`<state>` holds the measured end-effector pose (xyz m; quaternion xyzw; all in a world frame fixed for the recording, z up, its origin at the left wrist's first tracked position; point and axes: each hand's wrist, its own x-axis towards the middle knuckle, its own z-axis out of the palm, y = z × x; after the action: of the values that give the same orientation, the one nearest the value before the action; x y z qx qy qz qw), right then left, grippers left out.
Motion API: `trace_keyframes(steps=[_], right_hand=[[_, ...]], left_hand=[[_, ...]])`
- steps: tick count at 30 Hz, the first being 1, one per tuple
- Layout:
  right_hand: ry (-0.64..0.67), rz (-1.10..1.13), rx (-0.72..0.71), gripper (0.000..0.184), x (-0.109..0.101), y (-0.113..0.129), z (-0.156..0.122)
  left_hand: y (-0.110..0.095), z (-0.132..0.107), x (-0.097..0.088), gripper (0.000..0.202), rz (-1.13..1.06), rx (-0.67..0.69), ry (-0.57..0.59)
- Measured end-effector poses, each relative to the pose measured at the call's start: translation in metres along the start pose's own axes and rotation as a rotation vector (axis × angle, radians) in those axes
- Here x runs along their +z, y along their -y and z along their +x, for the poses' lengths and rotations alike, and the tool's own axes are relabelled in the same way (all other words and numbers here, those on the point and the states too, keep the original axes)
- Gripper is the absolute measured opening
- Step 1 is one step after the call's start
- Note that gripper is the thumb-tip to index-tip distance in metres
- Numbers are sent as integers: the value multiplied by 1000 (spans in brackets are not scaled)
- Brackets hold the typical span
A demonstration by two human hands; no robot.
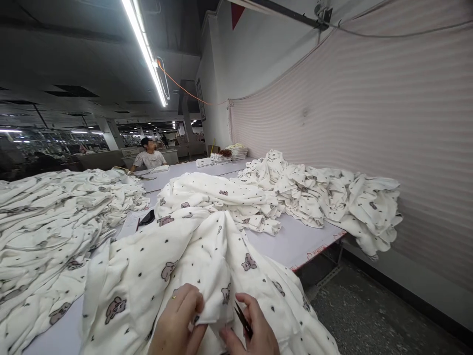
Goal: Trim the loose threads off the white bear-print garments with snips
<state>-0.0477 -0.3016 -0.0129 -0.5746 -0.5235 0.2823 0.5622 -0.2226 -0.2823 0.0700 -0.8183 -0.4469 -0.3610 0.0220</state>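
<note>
A white garment (207, 251) printed with brown bears and small dark dots spreads over the near edge of the table, in front of me. My left hand (181, 315) pinches a fold of it between thumb and fingers. Close on the right, my right hand (253, 328) holds a pair of dark thread snips (243, 318), their pointed blades angled up and left beside the cloth. The right thumb and fingers are curled around the snips, with the fingertips near the garment. The lower parts of both hands run out of the picture.
Matching fabric lies in a large heap (55, 222) at left and another pile (314, 192) at right, overhanging the table (291, 239). A black phone (147, 217) rests by a paper sheet (130, 224). Folded stacks (236, 152) stand at the far end. A person (150, 155) is across the table.
</note>
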Motion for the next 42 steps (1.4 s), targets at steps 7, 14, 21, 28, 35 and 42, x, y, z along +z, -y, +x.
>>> trace_keyframes(steps=[7,14,21,28,35,42], right_hand=[[112,-61,-99,43,14,20,2],[48,191,-99,16,14,27,14],[168,144,-95,8,36,34,7],[219,248,-38,18,33,37,10],[184,116,-307,11,43,32,2],[154,166,-332,8,30,54,13]], left_hand=[[2,-7,-25,19,-96,-13,-131],[6,-3,-38,22,-787,-217,36],[11,-2,-40,16,-757,-245,-31],[7,-8,-53,9,-238,-40,112],[28,-18,-37,16,134,232,121],[32,-25,-33,18,-348,94,114]])
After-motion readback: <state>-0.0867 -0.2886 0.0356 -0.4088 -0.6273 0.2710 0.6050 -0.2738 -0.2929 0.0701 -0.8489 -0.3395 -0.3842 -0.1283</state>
